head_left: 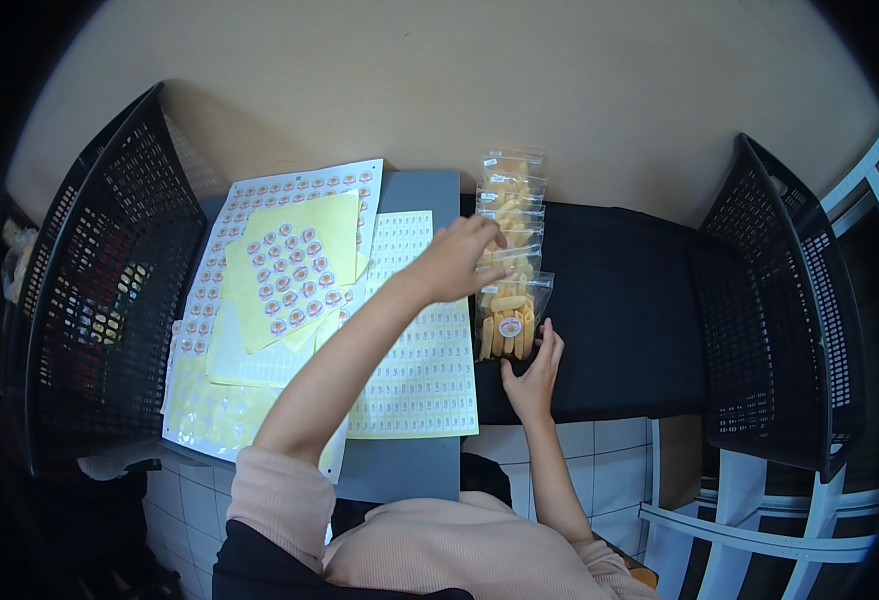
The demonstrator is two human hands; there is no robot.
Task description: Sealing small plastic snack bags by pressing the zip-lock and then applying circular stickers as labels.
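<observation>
A row of clear zip bags of pale yellow stick-shaped snacks (516,185) overlaps down the black cloth. The nearest snack bag (500,338) bears a round sticker, and its contents show plainly. My left hand (460,262) reaches across over the row, fingers apart, at the top of that nearest bag. At the same bag's lower right corner is my right hand (534,376), its thumb at the bottom edge and its fingers along the side, gripping it. Left of the bags lie a sheet of small labels (415,390) and a yellow sheet of round stickers (335,222).
Under the sheets is a grey board (400,470). A black perforated basket (110,290) stands at the left and another black basket (775,330) at the right. The black cloth (620,310) extends between the bags and the right basket. A beige wall (440,90) rises behind.
</observation>
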